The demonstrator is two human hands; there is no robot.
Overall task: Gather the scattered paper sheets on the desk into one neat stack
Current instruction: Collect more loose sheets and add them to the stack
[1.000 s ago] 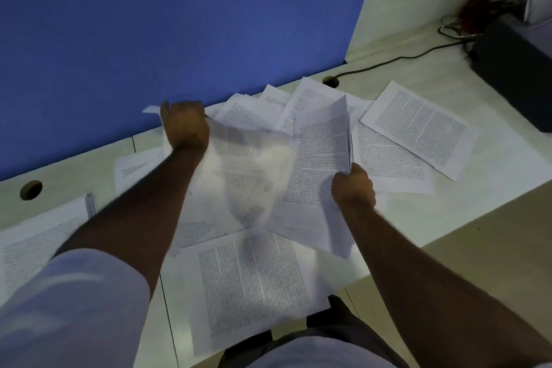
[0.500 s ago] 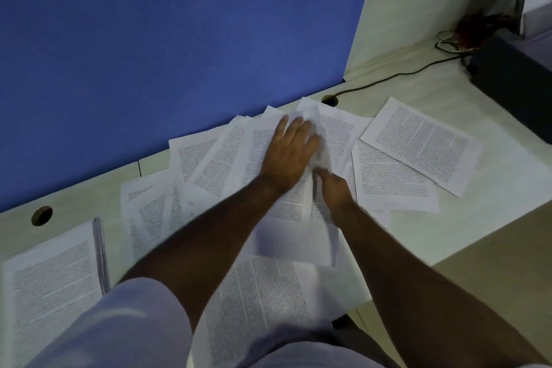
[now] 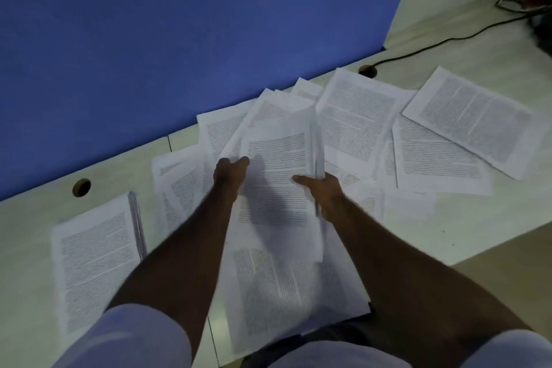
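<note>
Both hands are on a small bundle of printed sheets [image 3: 277, 188] at the centre of the frame. The left hand [image 3: 230, 172] grips its left edge with the fingers curled round it; the right hand [image 3: 321, 188] grips the right edge, thumb lying across the top page. The bundle sits above the pale desk [image 3: 484, 218], tilted a little.

More printed sheets lie fanned out behind it, along the foot of the blue partition [image 3: 179, 39], and a loose sheet [image 3: 469, 116] lies at the right, overlapping its neighbour. One large page [image 3: 286, 293] lies at the near edge, under the forearms. At lower left rests a thicker stack [image 3: 95, 257], apart from the rest.

A black cable [image 3: 433, 45] runs from a round desk hole [image 3: 368, 70] toward the upper right.
</note>
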